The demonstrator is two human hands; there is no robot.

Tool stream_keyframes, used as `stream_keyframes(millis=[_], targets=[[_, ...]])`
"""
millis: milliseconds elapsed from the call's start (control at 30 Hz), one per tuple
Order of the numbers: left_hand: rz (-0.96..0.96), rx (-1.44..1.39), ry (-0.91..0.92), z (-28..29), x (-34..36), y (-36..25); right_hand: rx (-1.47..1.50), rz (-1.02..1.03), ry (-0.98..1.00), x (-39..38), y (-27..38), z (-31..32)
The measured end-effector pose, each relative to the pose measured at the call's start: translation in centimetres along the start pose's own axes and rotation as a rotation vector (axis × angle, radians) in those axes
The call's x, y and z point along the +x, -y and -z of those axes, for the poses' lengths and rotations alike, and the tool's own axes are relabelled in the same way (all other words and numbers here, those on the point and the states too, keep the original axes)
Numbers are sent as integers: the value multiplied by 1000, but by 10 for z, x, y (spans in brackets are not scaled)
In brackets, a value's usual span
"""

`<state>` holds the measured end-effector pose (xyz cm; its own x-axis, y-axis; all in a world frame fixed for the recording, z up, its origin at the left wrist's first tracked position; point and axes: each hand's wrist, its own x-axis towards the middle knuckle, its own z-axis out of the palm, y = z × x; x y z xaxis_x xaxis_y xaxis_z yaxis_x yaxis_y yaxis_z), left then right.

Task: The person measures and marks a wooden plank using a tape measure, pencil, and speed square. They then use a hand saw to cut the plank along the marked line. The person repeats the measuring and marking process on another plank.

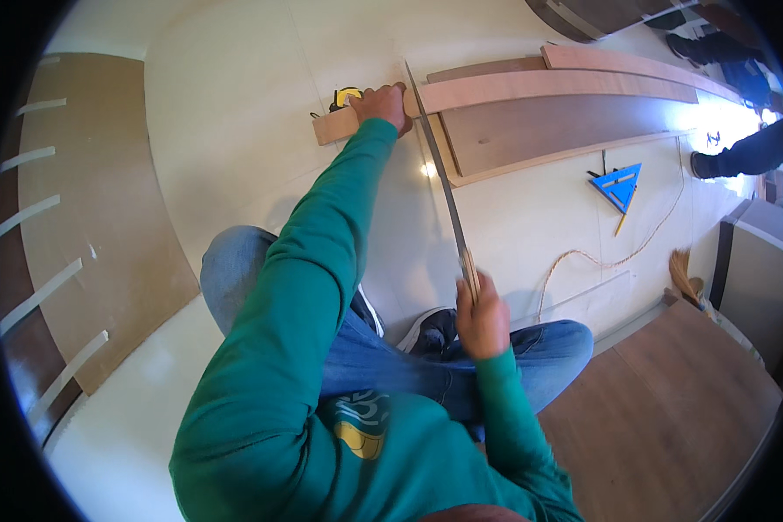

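My left hand (pixel 380 106) grips a long, light wooden plank (pixel 518 85) near its left end, with the fingers curled over it. The handsaw (pixel 446 187) crosses this plank just right of that hand, its long blade running back toward me. My right hand (pixel 480 315) is closed around the saw's wooden handle, low in the middle of the view. A yellow and black tape measure (pixel 348 95) sits just behind the plank, beside my left hand and partly hidden by it. Wider wooden boards (pixel 557 139) lie under and around the gripped plank.
A blue triangular square (pixel 618 187), cord (pixel 574 254) and broom (pixel 680 270) lie rightward. Other people's legs (pixel 748 148) show at far right. A panel with tape strips (pixel 104 217) is left, a brown board (pixel 652 409) lower right, a grey box-shaped object (pixel 752 278) right.
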<state>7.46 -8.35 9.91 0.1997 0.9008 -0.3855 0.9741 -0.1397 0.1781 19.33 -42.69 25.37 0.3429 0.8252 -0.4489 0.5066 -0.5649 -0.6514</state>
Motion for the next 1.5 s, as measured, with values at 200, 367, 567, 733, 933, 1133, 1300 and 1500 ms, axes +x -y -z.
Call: stream_keyframes(millis=[200,367,567,733,933,1133,1300,1500], targets=[[-28,-15,-18,-15,13,4,-136,48,-28,107,9,-39],[-71,-3,-11,-7,8,-12,-127,44,-69,122,12,-44],[13,-38,65,11,3,-6,-39,45,-63,1,-10,0],[-33,13,-3,-4,15,-6,-142,19,-5,125,11,-36],[-8,41,21,1,10,-9,-22,35,-65,99,25,-46],[-35,79,30,-4,17,-2,149,93,-36,26,28,-14],[-29,148,-28,1,12,-9,302,-53,-48,-43,41,59],[-169,10,-15,10,8,6,374,-83,-216,-21,7,85]])
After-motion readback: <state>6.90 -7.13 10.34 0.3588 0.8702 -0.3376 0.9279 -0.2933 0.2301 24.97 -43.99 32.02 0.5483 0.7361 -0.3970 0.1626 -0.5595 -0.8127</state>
